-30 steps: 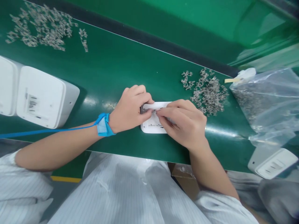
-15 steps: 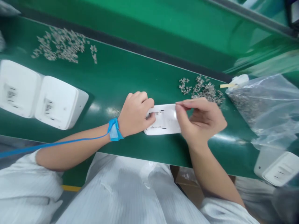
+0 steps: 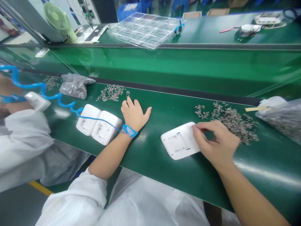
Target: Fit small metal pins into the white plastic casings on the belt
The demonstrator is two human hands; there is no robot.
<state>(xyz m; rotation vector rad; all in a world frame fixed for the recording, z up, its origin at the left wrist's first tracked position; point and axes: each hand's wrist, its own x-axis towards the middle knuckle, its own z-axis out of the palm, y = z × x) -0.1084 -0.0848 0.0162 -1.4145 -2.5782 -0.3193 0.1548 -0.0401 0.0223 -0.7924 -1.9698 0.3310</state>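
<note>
My right hand (image 3: pixel 218 142) pinches the right edge of a white plastic cover (image 3: pixel 172 147) between thumb and fingers. The cover has slots and a recessed rectangle and lies tilted just over or on the green bench; contact is hard to tell. My left hand (image 3: pixel 135 115), with a blue wrist strap (image 3: pixel 129 130), is spread open, palm down, with nothing seen in it. Just beyond its fingertips is a loose pile of small metal pieces (image 3: pixel 112 93). Beside the left wrist stand white housings (image 3: pixel 104 128). A larger pile of small metal pieces (image 3: pixel 237 122) lies behind my right hand.
A plastic bag of metal pieces (image 3: pixel 76 86) sits at the back left, another bag (image 3: pixel 284 117) at the right. The strap's blue coiled cord (image 3: pixel 58 97) crosses the left side. A co-worker's sleeve (image 3: pixel 23 135) is at far left. A clear divided tray (image 3: pixel 145 29) rests on the upper ledge.
My left hand has let go of the white cover, moved left toward the metal pile and opened. My right hand still holds the cover. The view has tilted up and left.
</note>
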